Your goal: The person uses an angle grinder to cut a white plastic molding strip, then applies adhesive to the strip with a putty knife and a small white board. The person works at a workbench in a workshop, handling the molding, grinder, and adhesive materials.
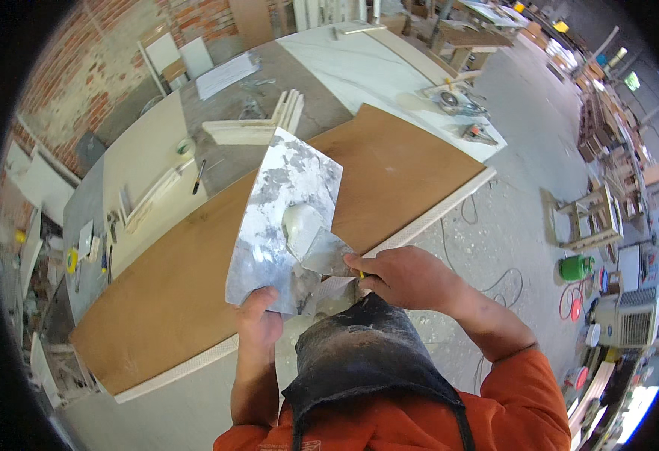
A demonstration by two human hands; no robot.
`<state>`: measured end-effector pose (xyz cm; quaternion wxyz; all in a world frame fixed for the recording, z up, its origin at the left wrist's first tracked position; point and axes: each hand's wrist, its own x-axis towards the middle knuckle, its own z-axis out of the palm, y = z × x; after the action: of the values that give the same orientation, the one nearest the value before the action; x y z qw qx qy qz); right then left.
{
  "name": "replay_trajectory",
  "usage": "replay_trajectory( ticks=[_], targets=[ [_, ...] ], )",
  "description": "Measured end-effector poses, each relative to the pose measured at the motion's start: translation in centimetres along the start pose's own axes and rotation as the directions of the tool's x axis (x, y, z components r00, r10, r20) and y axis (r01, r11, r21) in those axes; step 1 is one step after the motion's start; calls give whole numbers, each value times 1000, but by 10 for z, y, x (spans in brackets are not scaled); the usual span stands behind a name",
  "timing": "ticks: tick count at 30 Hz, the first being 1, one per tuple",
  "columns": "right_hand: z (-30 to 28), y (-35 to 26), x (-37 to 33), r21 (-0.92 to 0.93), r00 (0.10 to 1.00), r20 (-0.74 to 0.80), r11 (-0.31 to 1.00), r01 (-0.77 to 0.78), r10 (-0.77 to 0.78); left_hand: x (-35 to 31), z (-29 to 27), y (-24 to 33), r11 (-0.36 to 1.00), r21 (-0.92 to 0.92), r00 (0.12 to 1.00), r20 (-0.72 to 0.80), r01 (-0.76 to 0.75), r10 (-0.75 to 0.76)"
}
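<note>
My left hand (pixel 259 317) grips the lower edge of a flat, smeared white-and-grey board (pixel 273 188), its thumb on top. The board is held up above a long brown panel. On its middle sits a lump of pale greenish-white paste (pixel 297 227). My right hand (pixel 408 278) is closed round a putty knife (pixel 328 254), and a bit of yellow handle shows at the fingers. The knife's wide metal blade lies against the paste, over the board's right side. Most of the handle is hidden in the hand.
The brown panel (pixel 412 154) spans the worktable, with pale strips (pixel 277 129) beyond it. Power tools (pixel 457 103) rest on a white marbled sheet (pixel 337 64) at the far right. A black marker (pixel 199 177) lies to the left. Cables (pixel 506 278) trail over the floor (pixel 525 173).
</note>
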<state>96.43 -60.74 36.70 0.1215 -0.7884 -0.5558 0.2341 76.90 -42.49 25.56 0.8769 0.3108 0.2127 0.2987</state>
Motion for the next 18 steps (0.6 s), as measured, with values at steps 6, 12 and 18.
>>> replay_trajectory(
  ticks=[6, 12, 18],
  targets=[
    [-17, 15, -30, 7, 981, -6, 981, -193, 193, 24, 47, 1, 995, 97, 999, -6, 33, -33],
    [-16, 51, -76, 51, 929, 44, 928, -369, 367, 49, 85, -12, 984, 122, 985, 94, 130, -142],
    [62, 179, -148, 802, 632, -251, 523, -287, 733, 92, 106, -25, 977, 136, 970, 159, 165, -186]
  ],
)
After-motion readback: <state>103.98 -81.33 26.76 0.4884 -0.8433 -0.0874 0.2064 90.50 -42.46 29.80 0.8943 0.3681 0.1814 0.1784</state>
